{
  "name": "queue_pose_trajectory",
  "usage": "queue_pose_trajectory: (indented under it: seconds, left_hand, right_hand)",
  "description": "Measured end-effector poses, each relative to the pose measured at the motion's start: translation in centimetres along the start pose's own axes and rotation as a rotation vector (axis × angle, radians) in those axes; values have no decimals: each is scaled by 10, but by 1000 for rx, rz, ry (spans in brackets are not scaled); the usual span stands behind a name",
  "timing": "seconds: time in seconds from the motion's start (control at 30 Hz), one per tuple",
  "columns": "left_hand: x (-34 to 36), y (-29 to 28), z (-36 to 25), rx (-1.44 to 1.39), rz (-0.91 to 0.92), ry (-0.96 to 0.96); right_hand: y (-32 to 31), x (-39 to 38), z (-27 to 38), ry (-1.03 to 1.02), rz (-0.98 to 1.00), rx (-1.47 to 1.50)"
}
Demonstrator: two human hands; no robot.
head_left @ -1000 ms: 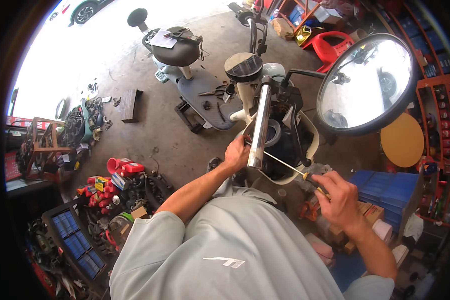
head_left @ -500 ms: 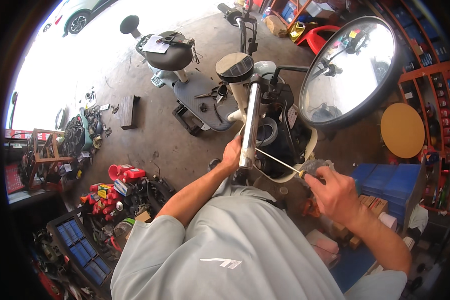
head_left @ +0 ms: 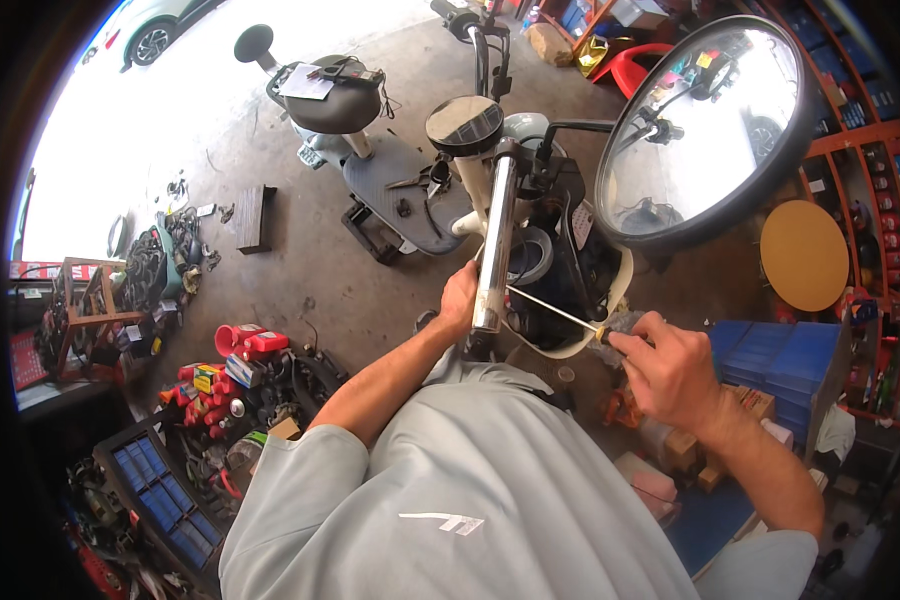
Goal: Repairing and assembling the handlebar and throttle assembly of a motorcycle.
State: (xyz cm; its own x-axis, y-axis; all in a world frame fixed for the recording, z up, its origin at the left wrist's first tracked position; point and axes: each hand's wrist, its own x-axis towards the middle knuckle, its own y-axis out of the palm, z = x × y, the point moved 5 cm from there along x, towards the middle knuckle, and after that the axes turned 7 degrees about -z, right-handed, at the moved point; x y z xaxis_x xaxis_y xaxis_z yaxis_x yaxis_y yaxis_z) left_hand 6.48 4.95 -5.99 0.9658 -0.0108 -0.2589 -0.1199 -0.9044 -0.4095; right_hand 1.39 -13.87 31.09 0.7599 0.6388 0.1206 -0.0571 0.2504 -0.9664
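One screwdriver (head_left: 570,318) sits pinched in the right hand (head_left: 670,370) at four o'clock; left hand (head_left: 460,300) wraps one chrome bar (head_left: 495,245); one mirror (head_left: 705,125) at two.

Lots of clutter around this shop. On the concrete floor (head_left: 300,260) there's a dark wooden block (head_left: 255,217), and past it a second scooter with a grey seat (head_left: 338,100) that has papers lying on top. Bottom left, a pile of red cans and bottles (head_left: 232,375) sits next to a dark tray of blue boxes (head_left: 160,490). Over on the right, a round yellow stool top (head_left: 803,254), blue plastic crates (head_left: 785,372) and a red plastic chair (head_left: 642,66). A car (head_left: 155,25) is parked outside.
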Motion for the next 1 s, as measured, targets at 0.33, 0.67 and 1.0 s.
queue_pose_trajectory:
  seconds: [0.33, 0.67, 1.0]
  left_hand:
    - [4, -3, 11, 135, -68, 141]
    - [3, -31, -35, -126, -112, -94]
    - [-10, -22, -48, -655, 9, -386]
  right_hand:
    - [2, -2, -6, 209, -22, 151]
    - [8, -16, -30, 459, -47, 316]
    - [-4, -53, -36, 571, -53, 253]
